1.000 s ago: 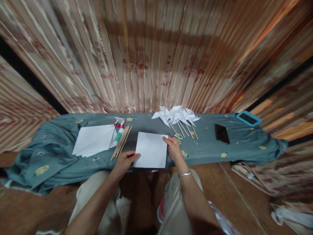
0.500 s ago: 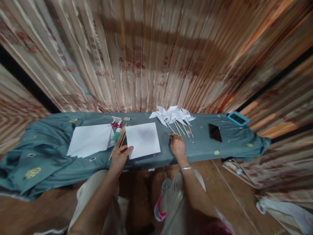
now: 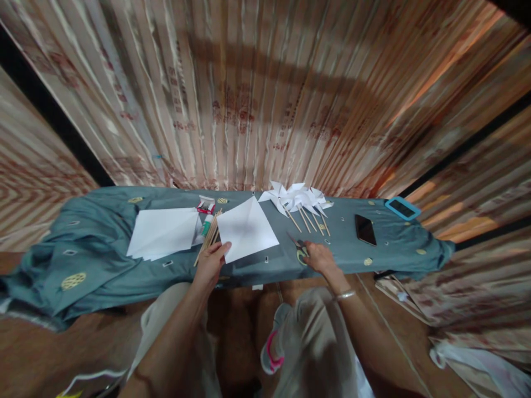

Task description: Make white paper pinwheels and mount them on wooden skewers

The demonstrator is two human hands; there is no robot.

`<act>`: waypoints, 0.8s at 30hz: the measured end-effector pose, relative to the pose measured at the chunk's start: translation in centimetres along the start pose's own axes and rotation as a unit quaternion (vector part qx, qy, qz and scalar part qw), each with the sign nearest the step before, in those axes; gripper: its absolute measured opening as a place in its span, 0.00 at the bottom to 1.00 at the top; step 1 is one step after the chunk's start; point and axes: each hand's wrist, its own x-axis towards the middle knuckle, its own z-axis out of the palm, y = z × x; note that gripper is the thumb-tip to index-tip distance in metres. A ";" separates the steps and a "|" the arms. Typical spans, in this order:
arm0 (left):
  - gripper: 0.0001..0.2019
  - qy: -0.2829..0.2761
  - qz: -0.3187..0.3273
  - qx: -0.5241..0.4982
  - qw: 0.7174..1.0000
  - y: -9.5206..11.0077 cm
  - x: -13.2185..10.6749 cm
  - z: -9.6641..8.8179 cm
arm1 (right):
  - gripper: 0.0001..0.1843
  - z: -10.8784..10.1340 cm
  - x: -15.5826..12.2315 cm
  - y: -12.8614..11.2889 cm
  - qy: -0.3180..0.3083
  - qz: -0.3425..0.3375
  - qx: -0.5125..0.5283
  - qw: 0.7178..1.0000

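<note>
My left hand (image 3: 210,264) pinches the near left corner of a square white sheet of paper (image 3: 248,229), thumb on top. The sheet is turned, one corner pointing to the back, its left edge beside a bundle of thin wooden sticks (image 3: 207,239). To the right, my right hand (image 3: 320,257) has its fingers on the yellow-green handle of a pair of scissors (image 3: 300,252). The blades point away and left over the cloth. Behind them lie several white paper pinwheels (image 3: 296,194) on wooden sticks, overlapping in a pile.
A stack of white paper (image 3: 162,232) lies at left. Near the sticks are a green-and-white glue stick (image 3: 206,225) and a small red-and-white box (image 3: 206,205). A dark phone (image 3: 365,229) and a blue-framed device (image 3: 402,208) lie at right on the green cloth (image 3: 244,271).
The square sheet has been turned, with a corner now pointing to the back. My right hand has shifted right and nearer, uncovering the scissors' handle.
</note>
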 end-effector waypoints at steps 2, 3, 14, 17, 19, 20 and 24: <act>0.16 -0.009 -0.010 -0.027 1.000 0.2 0.0 0.3 | 0.19 0.3 -1.6 -0.6 -0.005 -0.008 0.004 1.000; 0.15 -0.015 -0.015 -0.041 0.999 0.3 -0.1 0.4 | 0.19 0.5 -2.4 -1.0 -0.005 -0.010 0.008 1.000; 0.12 -0.069 -0.069 -0.122 0.988 1.1 -0.4 2.5 | 0.15 2.9 -4.7 -4.9 0.009 0.015 0.223 0.975; 0.15 -0.067 -0.086 -0.150 0.983 1.4 -0.5 2.9 | 0.17 2.5 -4.3 -5.9 0.025 -0.019 0.126 0.992; 0.17 -0.070 -0.088 -0.158 0.981 1.6 -0.7 3.1 | 0.19 2.2 -4.5 -6.3 0.024 -0.041 0.064 0.997; 0.18 -0.072 -0.085 -0.158 0.981 1.8 -0.8 3.3 | 0.20 2.3 -4.6 -6.3 0.018 -0.050 0.050 0.997; 0.19 -0.078 -0.055 -0.150 0.984 2.8 -0.6 4.5 | 0.22 3.7 -5.5 -5.8 0.001 -0.074 0.175 0.982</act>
